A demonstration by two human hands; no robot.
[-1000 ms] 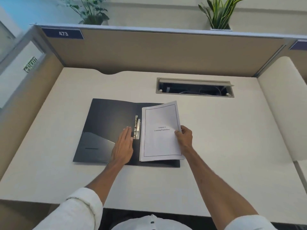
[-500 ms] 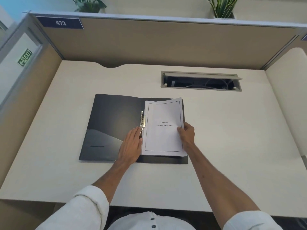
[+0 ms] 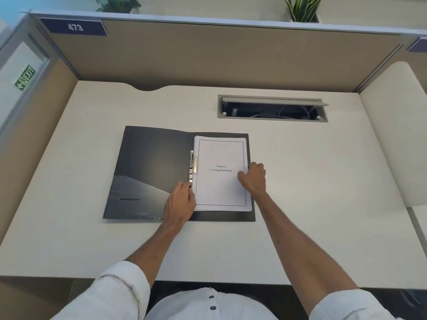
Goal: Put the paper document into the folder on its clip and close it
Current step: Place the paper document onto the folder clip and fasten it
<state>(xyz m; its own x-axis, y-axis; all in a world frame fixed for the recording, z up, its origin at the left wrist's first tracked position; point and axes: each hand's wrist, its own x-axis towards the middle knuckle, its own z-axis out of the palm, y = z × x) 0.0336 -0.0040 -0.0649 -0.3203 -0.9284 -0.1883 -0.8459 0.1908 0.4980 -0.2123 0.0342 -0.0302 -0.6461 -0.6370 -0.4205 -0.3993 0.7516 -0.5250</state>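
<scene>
The pale worktop (image 3: 300,181) carries an open dark folder (image 3: 150,162), which lies flat with its left cover spread out. On the right half of the folder lies the paper (image 3: 220,174), a white stack with a printed frame, and its left edge sits against the metal clip (image 3: 193,165) on the spine. The right hand (image 3: 253,179) rests curled on the right edge of the paper and presses it down; it pins the stack but does not lift it. The left hand (image 3: 181,202) lies at the lower end of the clip with the fingers bent toward it, but I cannot tell if it grips the lever or only touches it. I judge the paper light and floppy, and the sheets may slide over each other, so it is better to hold them flat near the edges. The folder seems thin, smooth and bendable; its left cover is best taken at the free outer edge for closing.
</scene>
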